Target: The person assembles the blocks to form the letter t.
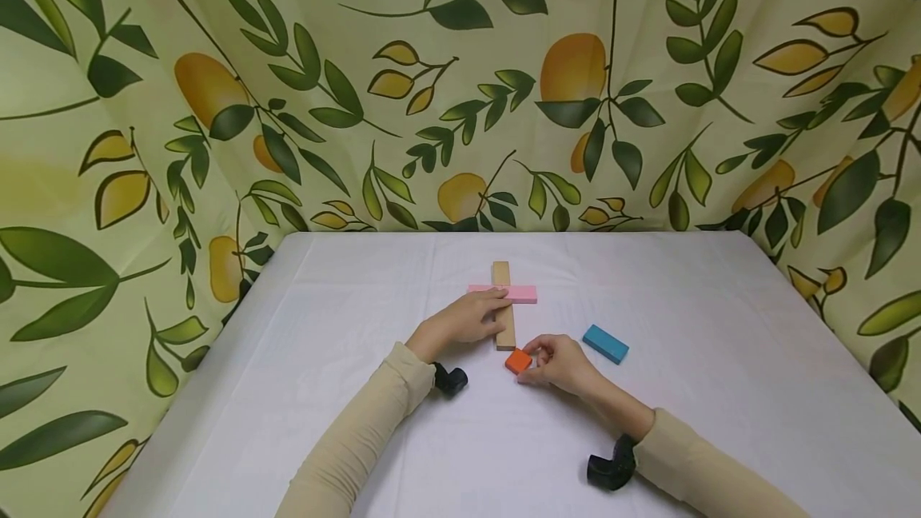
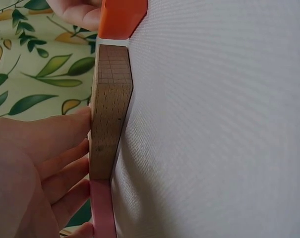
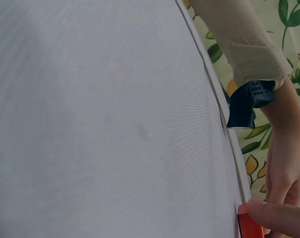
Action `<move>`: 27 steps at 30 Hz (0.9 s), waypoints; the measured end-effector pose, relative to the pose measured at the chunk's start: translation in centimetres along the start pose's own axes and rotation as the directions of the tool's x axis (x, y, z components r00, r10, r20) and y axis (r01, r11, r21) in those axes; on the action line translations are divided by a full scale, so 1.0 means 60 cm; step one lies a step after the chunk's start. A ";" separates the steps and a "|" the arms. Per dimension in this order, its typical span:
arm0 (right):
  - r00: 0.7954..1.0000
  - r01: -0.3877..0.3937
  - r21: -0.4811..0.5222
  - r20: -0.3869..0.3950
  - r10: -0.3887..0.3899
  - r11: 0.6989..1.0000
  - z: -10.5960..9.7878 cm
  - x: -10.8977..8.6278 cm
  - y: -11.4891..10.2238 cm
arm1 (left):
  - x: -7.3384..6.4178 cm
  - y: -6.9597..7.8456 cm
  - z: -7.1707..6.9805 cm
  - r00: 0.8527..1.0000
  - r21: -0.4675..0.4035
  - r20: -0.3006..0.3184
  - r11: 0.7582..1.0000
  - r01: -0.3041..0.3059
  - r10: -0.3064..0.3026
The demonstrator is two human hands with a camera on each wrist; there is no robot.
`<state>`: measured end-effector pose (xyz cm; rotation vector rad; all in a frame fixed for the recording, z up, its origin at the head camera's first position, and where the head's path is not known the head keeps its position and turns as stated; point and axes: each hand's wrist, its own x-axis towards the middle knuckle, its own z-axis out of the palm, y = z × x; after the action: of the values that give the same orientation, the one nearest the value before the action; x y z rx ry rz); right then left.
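My left hand (image 1: 468,316) rests with extended fingers on a pink block (image 1: 524,294) and a plain wooden block (image 1: 505,334). The pink block lies crosswise, with bare wood (image 1: 500,272) showing beyond it and on the near side; under my fingers I cannot tell how the wood joins it. Between thumb and fingers my right hand (image 1: 564,364) pinches a small orange block (image 1: 518,361) by the wood's near end. In the left wrist view a narrow gap separates the orange block (image 2: 121,20) from the wooden block (image 2: 110,109). The right wrist view shows only part of the orange block (image 3: 250,225).
A blue block (image 1: 606,344) lies on the white cloth to the right of my right hand. Black wrist devices (image 1: 452,380) hang at both cuffs. Behind the white-covered table (image 1: 345,278) stands a curtain (image 1: 460,86) printed with fruit and leaves.
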<state>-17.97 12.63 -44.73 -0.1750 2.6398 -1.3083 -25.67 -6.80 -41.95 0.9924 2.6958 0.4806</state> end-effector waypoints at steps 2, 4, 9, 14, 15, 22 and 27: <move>1.000 0.010 -0.003 -0.001 -0.010 1.000 0.000 0.000 -0.001 | 0.000 -0.001 0.000 1.000 0.005 -0.001 1.000 -0.001 0.001; 1.000 0.014 -0.005 -0.002 -0.014 1.000 0.001 0.000 -0.002 | 0.000 -0.001 0.000 1.000 0.006 -0.003 1.000 -0.003 0.003; 1.000 0.012 -0.008 0.000 -0.012 1.000 0.002 0.000 -0.005 | 0.002 -0.002 0.001 1.000 -0.001 -0.008 1.000 -0.011 0.011; 1.000 -0.001 -0.015 -0.004 0.001 1.000 0.005 0.002 -0.006 | 0.002 -0.003 0.002 1.000 0.003 -0.007 1.000 -0.008 0.008; 1.000 -0.004 -0.016 -0.004 0.004 1.000 0.005 0.002 -0.005 | 0.002 -0.003 0.002 1.000 0.005 -0.006 1.000 -0.006 0.006; 1.000 -0.005 -0.022 -0.010 0.005 1.000 0.006 0.006 -0.006 | 0.002 -0.003 0.001 1.000 0.000 0.000 1.000 -0.001 0.001; 1.000 0.001 -0.028 -0.006 -0.001 1.000 0.005 0.005 -0.007 | 0.002 -0.002 0.001 1.000 -0.005 -0.001 1.000 -0.007 0.007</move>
<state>-18.21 12.08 -44.65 -0.1763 2.6641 -1.2744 -25.79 -6.81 -42.08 1.0001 2.6918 0.4893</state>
